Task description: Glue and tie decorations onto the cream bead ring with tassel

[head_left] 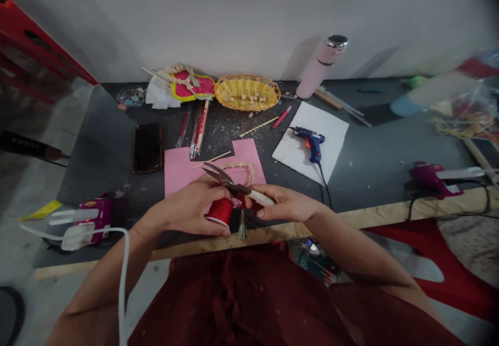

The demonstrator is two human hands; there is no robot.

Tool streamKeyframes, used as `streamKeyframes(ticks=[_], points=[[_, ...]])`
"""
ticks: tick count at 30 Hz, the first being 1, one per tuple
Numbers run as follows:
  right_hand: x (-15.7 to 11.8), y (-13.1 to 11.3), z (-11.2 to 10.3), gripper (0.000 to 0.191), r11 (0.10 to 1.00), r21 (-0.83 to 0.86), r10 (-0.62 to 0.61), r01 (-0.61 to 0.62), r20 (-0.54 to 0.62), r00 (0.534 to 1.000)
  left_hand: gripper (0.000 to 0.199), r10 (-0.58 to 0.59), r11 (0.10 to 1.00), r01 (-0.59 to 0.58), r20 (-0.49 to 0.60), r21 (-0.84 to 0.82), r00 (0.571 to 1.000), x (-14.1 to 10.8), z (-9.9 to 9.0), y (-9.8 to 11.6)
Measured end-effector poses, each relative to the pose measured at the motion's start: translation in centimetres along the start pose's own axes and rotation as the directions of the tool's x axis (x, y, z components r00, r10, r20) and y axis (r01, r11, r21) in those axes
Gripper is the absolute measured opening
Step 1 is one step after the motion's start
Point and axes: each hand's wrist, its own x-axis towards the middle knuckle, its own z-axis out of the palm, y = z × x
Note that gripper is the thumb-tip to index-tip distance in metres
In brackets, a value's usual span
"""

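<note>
My left hand (pixel 191 207) is closed round a spool of red thread (pixel 220 212) at the table's front edge. In my right hand (pixel 286 203) is a pair of scissors (pixel 259 196) with light handles, its parted blades pointing left across the top of my left hand. Red thread rises from the spool to the blades. A beaded string (pixel 246 166) curves over the pink sheet (pixel 179 172) just beyond the scissors. Below the blades a pale tassel (pixel 242 227) hangs at the table edge. The fingertips near the scissor handles are partly hidden.
Behind lie a phone (pixel 147 148), a yellow basket (pixel 248 94) with beads and a pink bottle (pixel 317 70). A blue glue gun (pixel 313 142) rests on a white sheet (pixel 332 128). Purple power blocks sit at both sides; a white cable (pixel 125 263) crosses my left arm.
</note>
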Motion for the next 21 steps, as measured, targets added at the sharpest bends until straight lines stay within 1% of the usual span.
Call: streamKeyframes(ticks=[3,6,8,10,12,14,17,19,21], points=[[-0.2,0.4,0.5,0.028,0.988,0.157,0.023,-0.014,-0.054,0.998,0.053,-0.026,1.0,0.026,-0.022,-0.001,0.999,-0.4,-0.1,-0.1],[-0.4,1.1,1.2,0.03,0.944,0.328,0.065,-0.024,-0.114,0.991,0.051,-0.024,1.0,0.024,-0.014,-0.011,1.0,-0.8,-0.4,-0.2],[-0.5,1.6,1.7,0.03,0.914,0.403,0.099,-0.035,-0.139,0.985,0.05,-0.014,1.0,0.014,-0.001,-0.025,1.0,-0.9,-0.5,-0.3],[-0.4,1.9,2.0,0.03,0.899,0.437,0.108,-0.031,-0.153,0.982,0.05,-0.02,0.999,0.02,0.006,-0.044,1.0,-0.8,-0.6,-0.4],[-0.4,2.1,2.3,0.031,0.89,0.456,0.089,-0.008,-0.156,0.984,0.05,-0.022,0.998,0.023,0.008,-0.058,1.0,-0.8,-0.6,-0.5],[-0.6,2.2,2.5,0.033,0.86,0.511,0.069,0.002,-0.12,0.99,0.051,-0.005,0.997,0.005,0.006,-0.073,1.0,-0.9,-0.5,-0.6],[-1.1,2.3,2.9,0.037,0.793,0.608,0.09,-0.043,-0.047,0.995,0.051,0.016,0.993,-0.016,-0.003,-0.121,1.0,-1.5,-0.4,-0.9],[-1.5,2.4,3.0,0.035,0.804,0.593,0.124,-0.052,-0.082,0.989,0.05,-0.002,0.983,0.001,-0.007,-0.186,1.0,-2.0,-0.3,-1.1],[-1.8,2.4,3.1,0.031,0.861,0.507,0.142,-0.049,-0.147,0.979,0.05,-0.018,0.959,0.013,-0.014,-0.284,1.0,-2.3,-0.2,-1.5]])
